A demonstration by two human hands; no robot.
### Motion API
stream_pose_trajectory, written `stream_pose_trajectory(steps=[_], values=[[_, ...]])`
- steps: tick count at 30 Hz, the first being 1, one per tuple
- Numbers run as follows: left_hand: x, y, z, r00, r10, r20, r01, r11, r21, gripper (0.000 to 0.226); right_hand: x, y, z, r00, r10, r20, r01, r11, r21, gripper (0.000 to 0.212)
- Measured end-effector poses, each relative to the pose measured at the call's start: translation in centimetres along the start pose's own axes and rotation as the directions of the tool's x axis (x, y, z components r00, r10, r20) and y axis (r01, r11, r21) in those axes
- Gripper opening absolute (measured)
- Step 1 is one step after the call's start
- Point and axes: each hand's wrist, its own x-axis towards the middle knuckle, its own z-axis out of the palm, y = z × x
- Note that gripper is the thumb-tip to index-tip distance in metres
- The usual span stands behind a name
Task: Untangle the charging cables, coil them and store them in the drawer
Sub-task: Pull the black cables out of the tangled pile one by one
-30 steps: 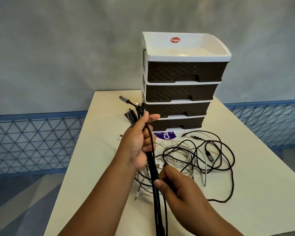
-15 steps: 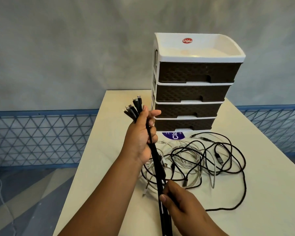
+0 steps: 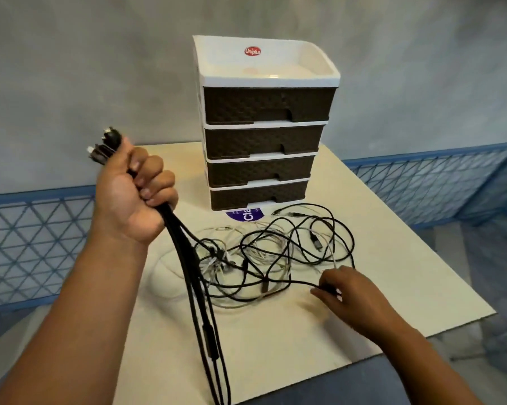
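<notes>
2 bare forearms, no sleeves, left hand [image 3: 132, 197], right hand [image 3: 350, 293].

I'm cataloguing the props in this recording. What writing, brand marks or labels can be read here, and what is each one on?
"Uniplus": white letters on a red oval sticker on the white top tray of the drawer unit.
"Cla": the visible start of a cut-off word, white on a purple label lying on the table at the foot of the drawer unit; the rest is hidden beneath it, and the smaller print beside it is too small to read.
No other text is visible.
</notes>
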Motion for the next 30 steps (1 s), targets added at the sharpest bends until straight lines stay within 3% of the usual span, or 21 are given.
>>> stream_pose_trajectory(steps=[5,7,9,12,14,17,19,21,24,27,28,30], values=[[-0.1,0.1,0.6,1.000,-0.025,-0.011,0.026,0.996,0.085,0.057,-0.7,4.8,-2.6,0.973,0.158,-0.168,-0.175,0.980,-0.095,0.009],[0.1,-0.5,1.5,0.998,-0.053,-0.024,0.055,0.990,0.128,0.058,0.3,4.4,-4.5,0.915,0.310,-0.256,-0.313,0.949,0.033,0.017],[0.3,-1.4,2.6,0.994,-0.091,-0.056,0.099,0.979,0.177,0.052,1.7,2.7,-7.3,0.872,0.401,-0.281,-0.360,0.914,0.187,0.028],[0.4,-3.2,4.1,0.975,-0.195,-0.106,0.219,0.921,0.321,0.038,3.4,-1.1,-11.5,0.830,0.409,-0.380,-0.214,0.862,0.460,0.021],[0.2,-4.8,5.1,0.945,-0.302,-0.124,0.325,0.833,0.448,0.036,3.9,-4.2,-13.6,0.835,0.335,-0.437,-0.016,0.808,0.589,0.013],[-0.6,-7.3,6.5,0.875,-0.473,-0.105,0.448,0.706,0.549,0.047,4.2,-8.5,-14.7,0.869,0.066,-0.491,0.272,0.765,0.584,0.005],[-1.2,-8.6,7.4,0.836,-0.540,-0.091,0.486,0.655,0.578,0.055,4.1,-10.8,-14.4,0.892,-0.105,-0.440,0.397,0.651,0.647,0.012],[-0.8,-9.4,7.1,0.823,-0.562,-0.087,0.512,0.665,0.544,0.060,3.9,-12.1,-13.9,0.914,-0.270,-0.302,0.403,0.533,0.744,0.015],[0.2,-9.3,6.5,0.841,-0.529,-0.111,0.538,0.796,0.278,0.038,3.7,-12.0,-12.8,0.898,-0.426,-0.108,0.350,0.543,0.763,0.014],[0.7,-7.9,5.5,0.861,-0.480,-0.170,0.497,0.865,0.072,0.032,4.0,-11.1,-11.5,0.960,-0.242,-0.140,0.240,0.453,0.858,0.012],[0.6,-7.4,5.4,0.861,-0.484,-0.156,0.493,0.869,0.027,0.034,4.2,-10.6,-11.0,0.974,-0.088,-0.210,0.228,0.400,0.888,0.010],[0.3,-7.0,4.9,0.866,-0.486,-0.117,0.481,0.874,-0.074,0.034,4.7,-9.3,-10.0,0.918,0.233,-0.319,0.249,0.285,0.925,0.008]])
